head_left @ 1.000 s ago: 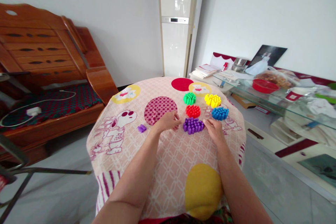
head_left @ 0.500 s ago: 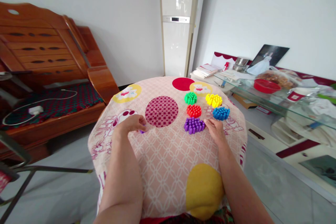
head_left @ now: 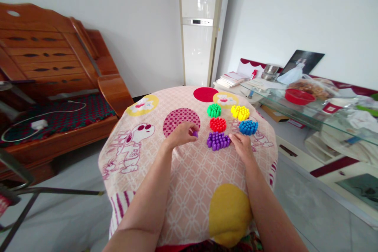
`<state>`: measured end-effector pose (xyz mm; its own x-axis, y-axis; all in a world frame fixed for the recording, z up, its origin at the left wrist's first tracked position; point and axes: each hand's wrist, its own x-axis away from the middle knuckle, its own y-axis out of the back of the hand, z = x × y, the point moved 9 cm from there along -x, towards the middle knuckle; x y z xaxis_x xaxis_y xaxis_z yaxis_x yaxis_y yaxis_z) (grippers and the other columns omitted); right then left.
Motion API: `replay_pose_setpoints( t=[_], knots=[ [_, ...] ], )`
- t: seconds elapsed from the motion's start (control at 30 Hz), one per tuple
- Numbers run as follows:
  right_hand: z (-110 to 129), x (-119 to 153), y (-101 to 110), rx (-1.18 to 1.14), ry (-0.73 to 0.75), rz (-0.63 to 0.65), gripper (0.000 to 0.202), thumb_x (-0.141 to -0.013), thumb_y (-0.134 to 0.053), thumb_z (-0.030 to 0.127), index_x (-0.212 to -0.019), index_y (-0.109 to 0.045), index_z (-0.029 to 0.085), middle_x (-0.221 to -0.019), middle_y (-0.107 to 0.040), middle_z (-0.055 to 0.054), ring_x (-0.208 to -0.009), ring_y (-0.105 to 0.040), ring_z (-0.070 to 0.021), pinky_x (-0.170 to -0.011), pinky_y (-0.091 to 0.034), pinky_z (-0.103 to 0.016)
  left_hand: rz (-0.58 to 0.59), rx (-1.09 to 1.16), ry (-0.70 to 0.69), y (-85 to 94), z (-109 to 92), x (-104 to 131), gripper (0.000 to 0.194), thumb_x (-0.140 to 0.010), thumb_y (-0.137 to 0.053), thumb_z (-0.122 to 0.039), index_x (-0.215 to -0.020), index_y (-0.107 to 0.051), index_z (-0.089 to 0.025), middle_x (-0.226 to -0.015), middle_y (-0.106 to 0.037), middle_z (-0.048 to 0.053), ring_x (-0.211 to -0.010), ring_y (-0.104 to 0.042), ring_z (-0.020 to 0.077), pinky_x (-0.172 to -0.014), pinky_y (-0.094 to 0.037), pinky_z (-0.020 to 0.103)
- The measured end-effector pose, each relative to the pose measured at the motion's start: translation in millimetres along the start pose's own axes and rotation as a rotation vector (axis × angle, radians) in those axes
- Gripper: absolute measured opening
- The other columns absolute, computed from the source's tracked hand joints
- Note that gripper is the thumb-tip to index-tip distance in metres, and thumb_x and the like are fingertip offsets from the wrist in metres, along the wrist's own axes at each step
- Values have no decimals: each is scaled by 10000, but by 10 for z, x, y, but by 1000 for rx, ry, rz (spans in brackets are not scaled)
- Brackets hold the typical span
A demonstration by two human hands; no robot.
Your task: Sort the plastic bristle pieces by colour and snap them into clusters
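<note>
My left hand [head_left: 183, 134] is closed around small purple pegs [head_left: 195, 134], just left of the purple peg cluster [head_left: 217, 141] on the patterned tablecloth [head_left: 189, 173]. My right hand [head_left: 242, 145] rests flat on the cloth, its fingertips touching the right side of the purple cluster. Beyond the purple one stand a red cluster [head_left: 217, 125], a green cluster [head_left: 214, 110], a yellow cluster [head_left: 239, 112] and a blue cluster [head_left: 248, 127].
A wooden bench [head_left: 56, 82] with a charger cable stands at the left. A tall white air conditioner [head_left: 197, 27] is behind the table. A glass shelf [head_left: 307, 106] with a red bowl, papers and a photo runs along the right. A metal frame [head_left: 17, 189] sits lower left.
My left hand went left to the loose purple pegs, closed on them, and has come back right beside the purple cluster. The pegs no longer lie on the cloth. My right hand stayed put.
</note>
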<state>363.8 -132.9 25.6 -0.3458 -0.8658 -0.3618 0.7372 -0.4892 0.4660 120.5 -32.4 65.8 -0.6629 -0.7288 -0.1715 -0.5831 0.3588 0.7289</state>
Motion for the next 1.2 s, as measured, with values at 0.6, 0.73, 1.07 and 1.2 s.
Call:
replay_pose_setpoints(
  t=[0.6, 0.73, 1.07, 1.2],
  knots=[
    [-3, 11, -12, 24, -2, 3, 425, -837, -521, 514, -562, -541, 192, -531, -499, 16, -573, -472, -148, -566, -349, -272, -7, 235, -106, -505, -135, -184, 447, -692, -502, -43, -1115, -593, -157, -1092, -663, 89, -962, -641, 176, -820, -549, 314],
    [-34, 50, 40, 33, -42, -76, 396, -836, -520, 517, -671, -648, 181, -587, -588, -11, -618, -537, -179, -600, -413, -282, 19, 303, -54, -463, -165, -149, 377, -749, -534, -158, -1120, -598, -165, -1125, -659, 97, -1010, -633, 202, -832, -553, 342],
    [-652, -354, 1175, 256, -233, -709, 547, -732, -574, 448, -1150, -679, 112, -1155, -688, -185, -1033, -620, -306, -920, -471, -429, 10, -88, -180, -832, -605, -119, 811, -613, -822, -409, -1347, -528, -227, -1408, -488, 151, -1292, -458, 359, -1090, -390, 502],
    [-797, -670, 796, 136, -264, -521, 516, -669, -648, 442, -1093, -702, 153, -1064, -724, -140, -970, -648, -282, -888, -499, -413, -74, -250, -73, -945, -551, -239, 651, -700, -741, -302, -1315, -534, -247, -1328, -539, 139, -1201, -526, 336, -1013, -444, 458]
  ],
)
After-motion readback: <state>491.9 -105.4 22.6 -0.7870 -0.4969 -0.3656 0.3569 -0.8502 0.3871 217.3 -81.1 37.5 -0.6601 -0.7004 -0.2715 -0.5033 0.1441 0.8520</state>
